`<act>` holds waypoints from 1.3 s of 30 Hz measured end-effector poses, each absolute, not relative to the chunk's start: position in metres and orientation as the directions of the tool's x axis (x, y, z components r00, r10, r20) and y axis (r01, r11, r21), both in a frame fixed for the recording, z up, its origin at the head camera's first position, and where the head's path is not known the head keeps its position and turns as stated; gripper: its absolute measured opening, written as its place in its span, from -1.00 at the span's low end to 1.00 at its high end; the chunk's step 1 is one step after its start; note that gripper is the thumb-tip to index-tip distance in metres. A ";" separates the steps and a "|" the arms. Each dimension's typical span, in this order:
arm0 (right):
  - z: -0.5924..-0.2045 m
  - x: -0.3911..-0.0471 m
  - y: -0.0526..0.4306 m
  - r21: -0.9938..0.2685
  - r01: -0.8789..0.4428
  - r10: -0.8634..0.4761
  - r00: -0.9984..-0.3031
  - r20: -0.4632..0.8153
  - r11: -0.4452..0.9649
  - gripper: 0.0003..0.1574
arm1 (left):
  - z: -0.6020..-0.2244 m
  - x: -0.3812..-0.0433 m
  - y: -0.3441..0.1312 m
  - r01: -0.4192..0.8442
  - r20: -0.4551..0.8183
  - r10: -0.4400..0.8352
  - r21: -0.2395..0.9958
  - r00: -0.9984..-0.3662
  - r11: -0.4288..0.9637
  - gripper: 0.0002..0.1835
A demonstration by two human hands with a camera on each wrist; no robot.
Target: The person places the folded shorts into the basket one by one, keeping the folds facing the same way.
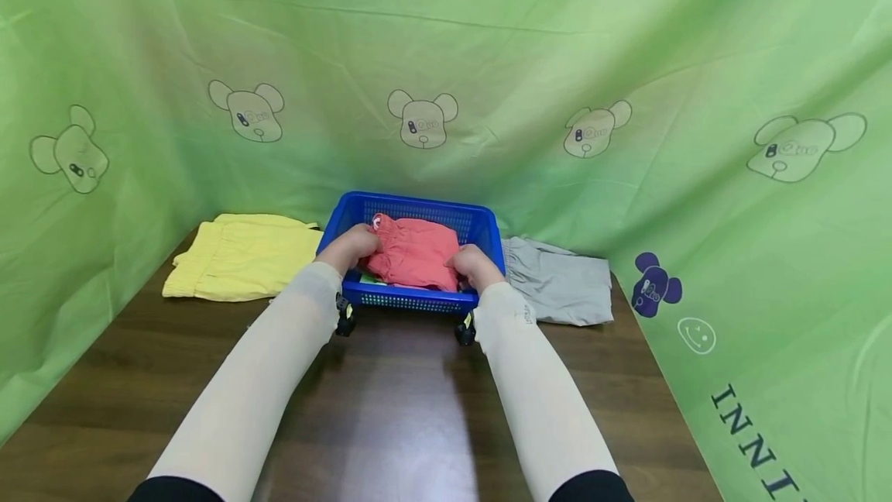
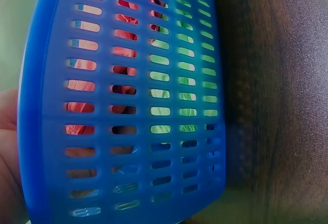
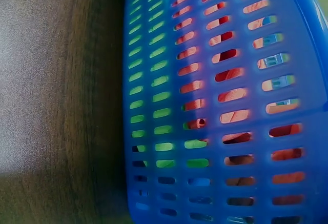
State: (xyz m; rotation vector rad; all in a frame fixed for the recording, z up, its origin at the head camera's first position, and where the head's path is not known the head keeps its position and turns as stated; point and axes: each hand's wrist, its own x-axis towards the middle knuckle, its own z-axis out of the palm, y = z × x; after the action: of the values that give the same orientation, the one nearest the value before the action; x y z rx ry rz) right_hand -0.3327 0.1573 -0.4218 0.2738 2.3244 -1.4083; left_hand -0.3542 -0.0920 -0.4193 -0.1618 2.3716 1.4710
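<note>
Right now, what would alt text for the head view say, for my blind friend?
A person's left hand and right hand hold a red garment inside a blue basket on a wooden surface; yellow clothing lies left of the basket, grey clothing right.

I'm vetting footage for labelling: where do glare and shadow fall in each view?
Head view: pale glare low on the wooden surface, dark shadow below the blue basket. Left wrist: whitish sheen on the wood's upper right, shadow along the basket. Right wrist: sheen at the wood's left edge, shadow likewise.
</note>
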 end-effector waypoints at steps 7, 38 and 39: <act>-0.420 -0.331 0.156 -0.779 0.347 -0.022 -0.908 -0.419 0.523 -0.60 | -0.420 -0.359 -0.088 -0.284 -0.350 0.029 0.803 -0.936 0.524 -0.64; -0.426 -0.333 0.151 -0.482 0.173 0.008 -0.946 -0.325 0.859 -0.94 | -0.417 -0.353 -0.079 -0.235 -0.342 -0.034 0.566 -0.939 0.790 -0.63; -0.426 -0.332 0.151 -0.475 0.167 0.007 -0.947 -0.321 0.864 -0.94 | -0.417 -0.352 -0.079 -0.232 -0.338 -0.035 0.565 -0.941 0.792 -0.61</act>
State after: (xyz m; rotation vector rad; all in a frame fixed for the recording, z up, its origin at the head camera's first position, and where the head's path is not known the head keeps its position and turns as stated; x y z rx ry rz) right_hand -0.3318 0.1505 -0.4257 0.1310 2.7276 -0.7358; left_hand -0.3520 -0.0791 -0.4166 -0.2048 2.6718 0.9002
